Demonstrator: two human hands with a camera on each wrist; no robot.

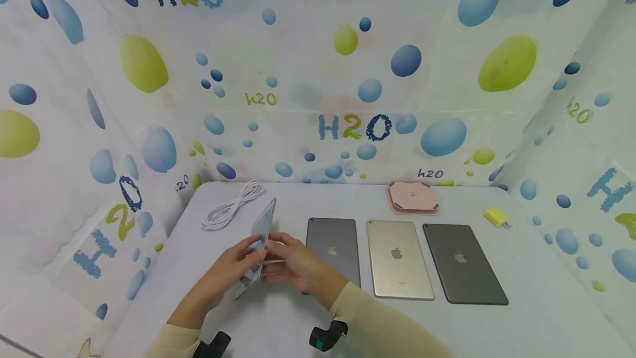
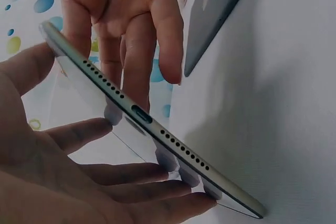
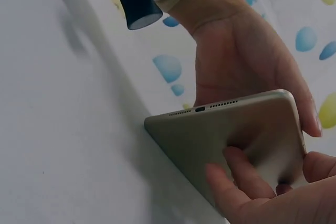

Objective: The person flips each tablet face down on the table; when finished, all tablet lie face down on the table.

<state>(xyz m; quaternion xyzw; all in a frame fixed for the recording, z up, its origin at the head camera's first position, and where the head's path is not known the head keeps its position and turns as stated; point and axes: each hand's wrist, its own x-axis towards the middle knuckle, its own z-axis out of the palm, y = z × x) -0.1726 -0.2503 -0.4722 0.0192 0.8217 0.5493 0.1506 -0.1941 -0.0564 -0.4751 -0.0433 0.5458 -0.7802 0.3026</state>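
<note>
A tablet [image 1: 264,219] stands tilted on its long edge between both hands, its glossy screen facing left. Speaker holes and a charging port run along its short edge [image 2: 142,114]. My left hand [image 1: 226,269] holds it from the screen side, fingertips on the glass and thumb at the upper edge. On the plain metallic back [image 3: 194,135], the fingers of my right hand [image 1: 298,264] touch it, with the thumb by the upper edge. Whether the lower edge rests on the table cannot be told. A grey tablet [image 1: 333,236] lies just right, partly behind the right forearm.
Right of the grey tablet lie a gold tablet [image 1: 399,269] and a dark tablet [image 1: 467,275], backs up. Farther back are a pink case [image 1: 414,199] with dark corners, a yellow charger plug [image 1: 496,216] and a coiled white cable [image 1: 226,211]. Patterned curtains surround the white table [image 1: 536,291].
</note>
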